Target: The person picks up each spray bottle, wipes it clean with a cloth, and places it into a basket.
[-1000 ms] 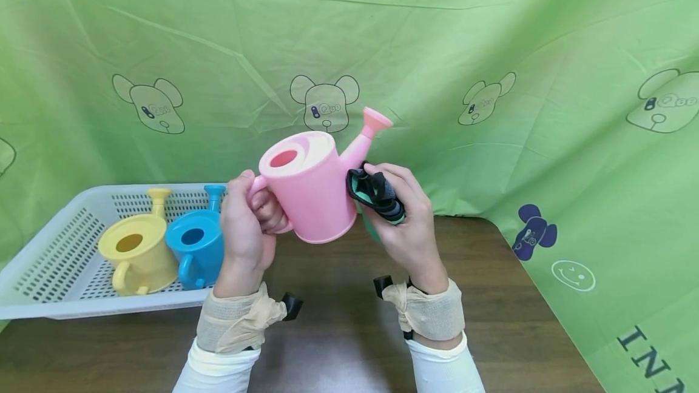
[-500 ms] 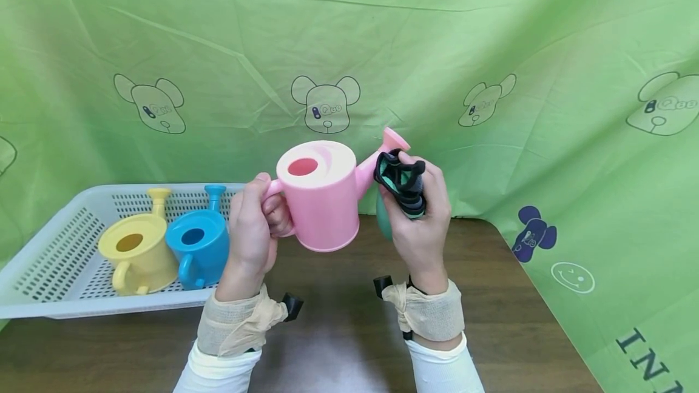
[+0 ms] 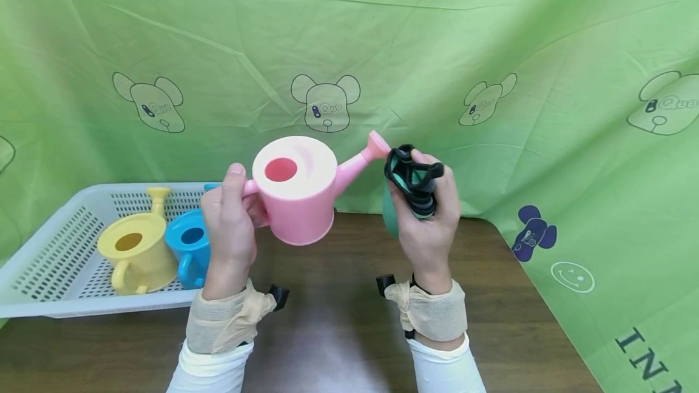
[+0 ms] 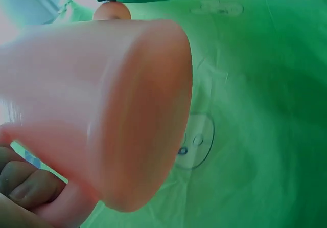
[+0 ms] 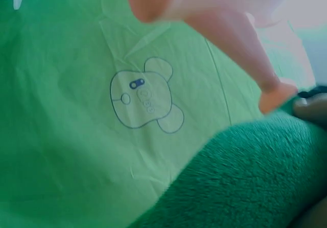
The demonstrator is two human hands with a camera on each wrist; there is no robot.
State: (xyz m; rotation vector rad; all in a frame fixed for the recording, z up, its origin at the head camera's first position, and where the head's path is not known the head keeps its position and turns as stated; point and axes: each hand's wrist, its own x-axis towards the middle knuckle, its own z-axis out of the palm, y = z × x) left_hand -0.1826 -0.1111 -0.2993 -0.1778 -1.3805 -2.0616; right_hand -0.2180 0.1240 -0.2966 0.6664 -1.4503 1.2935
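Note:
My left hand grips the handle of a pink watering can, holding it above the table with its spout pointing right. In the left wrist view the can's body fills much of the picture, and its base faces the camera. A bunched cloth, green and fuzzy with black edging, is held in my right hand. The cloth's edge is at the spout's flared rose and appears to touch it in the right wrist view. Part of the cloth's green side hangs below the fingers.
At the left on the wooden table stands a white perforated basket. It holds a yellow watering can and a blue watering can, the blue one partly hidden by my left hand. A green printed curtain hangs behind.
The pink can went right, then back left, and now sits more level. My right hand moved right and slightly up with the cloth, from the can's body and spout base to the spout's tip.

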